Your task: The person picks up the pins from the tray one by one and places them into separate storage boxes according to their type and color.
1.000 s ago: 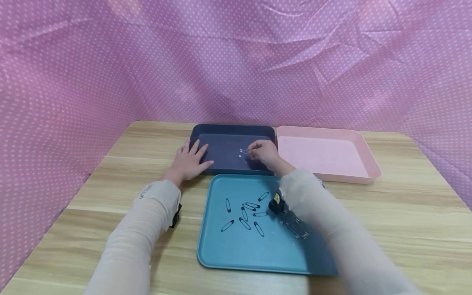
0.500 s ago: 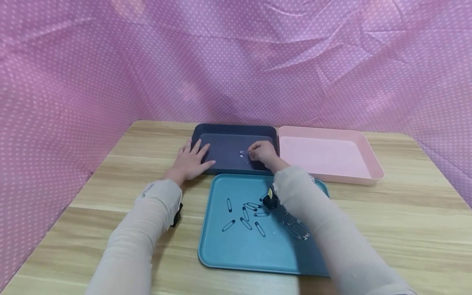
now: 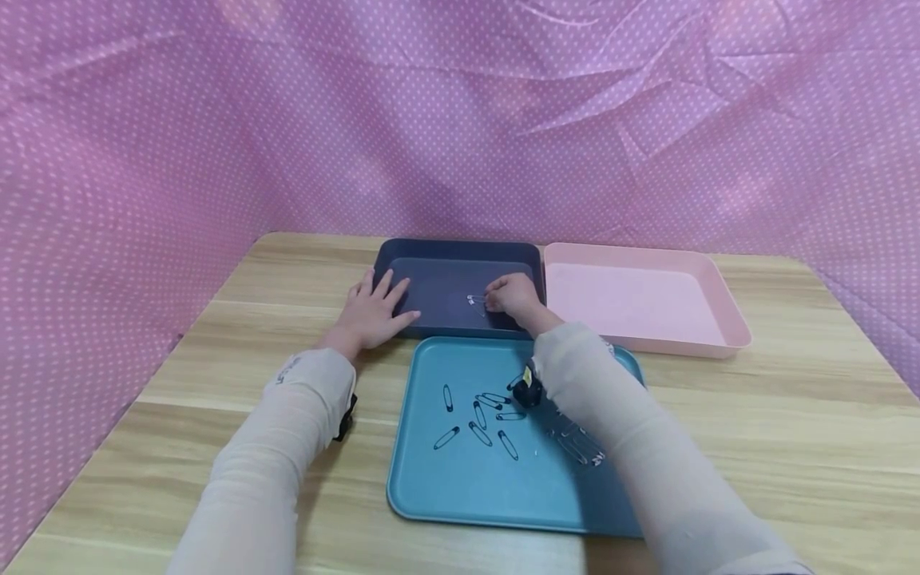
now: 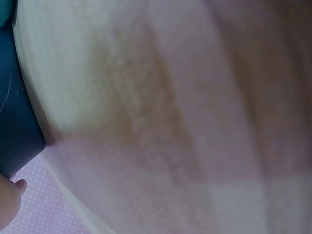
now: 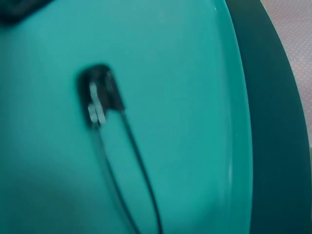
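Observation:
My left hand point(image 3: 368, 317) rests with spread fingers over the left rim of the dark blue tray point(image 3: 431, 275). Inside that tray, toward its right side, the fingers of my right hand point(image 3: 513, 295) pinch a silver safety pin point(image 3: 475, 299) low over the bottom. Another silver pin lies right by it, partly hidden. In front, the teal tray point(image 3: 496, 499) holds several black safety pins point(image 3: 507, 446) and a cluster of silver safety pins point(image 3: 573, 447), partly under my right forearm. The right wrist view shows a black pin point(image 5: 100, 95) close up; the left wrist view catches part of a hand point(image 4: 9, 202).
A pink tray point(image 3: 632, 299) stands to the right of the dark blue one on the wooden table point(image 3: 805, 415). Pink dotted cloth point(image 3: 460, 120) hangs behind and at the sides. My right forearm crosses the teal tray's right part.
My right hand has lowered the silver safety pin to the dark blue tray's bottom, beside the other pin there. The left hand has stayed in place.

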The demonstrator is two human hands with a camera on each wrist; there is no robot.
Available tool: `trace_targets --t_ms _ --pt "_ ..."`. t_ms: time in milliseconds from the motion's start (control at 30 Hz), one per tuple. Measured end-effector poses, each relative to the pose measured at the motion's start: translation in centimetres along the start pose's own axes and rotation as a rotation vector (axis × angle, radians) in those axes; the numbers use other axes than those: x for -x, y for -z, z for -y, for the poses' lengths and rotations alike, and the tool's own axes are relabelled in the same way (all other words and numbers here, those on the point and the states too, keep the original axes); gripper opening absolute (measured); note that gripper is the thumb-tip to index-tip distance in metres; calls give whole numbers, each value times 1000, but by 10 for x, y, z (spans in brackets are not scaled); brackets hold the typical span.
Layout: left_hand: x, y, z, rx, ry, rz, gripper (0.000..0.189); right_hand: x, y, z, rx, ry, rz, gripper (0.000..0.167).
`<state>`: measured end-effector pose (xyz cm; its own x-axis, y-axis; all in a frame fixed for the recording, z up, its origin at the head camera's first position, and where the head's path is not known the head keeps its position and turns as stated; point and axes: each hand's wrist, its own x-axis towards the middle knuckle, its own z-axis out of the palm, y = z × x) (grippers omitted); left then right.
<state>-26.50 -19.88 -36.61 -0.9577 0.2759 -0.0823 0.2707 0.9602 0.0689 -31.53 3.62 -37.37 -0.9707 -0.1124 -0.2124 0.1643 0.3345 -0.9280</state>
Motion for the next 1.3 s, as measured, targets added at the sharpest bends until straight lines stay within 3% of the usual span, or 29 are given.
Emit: trace_targets --t_ms 767,1300 --pt "-3 -1 5 -5 1 -14 73 21 22 15 75 76 56 18" --pt "-2 -2 2 -4 -8 -10 73 54 42 15 139 33 74 18"
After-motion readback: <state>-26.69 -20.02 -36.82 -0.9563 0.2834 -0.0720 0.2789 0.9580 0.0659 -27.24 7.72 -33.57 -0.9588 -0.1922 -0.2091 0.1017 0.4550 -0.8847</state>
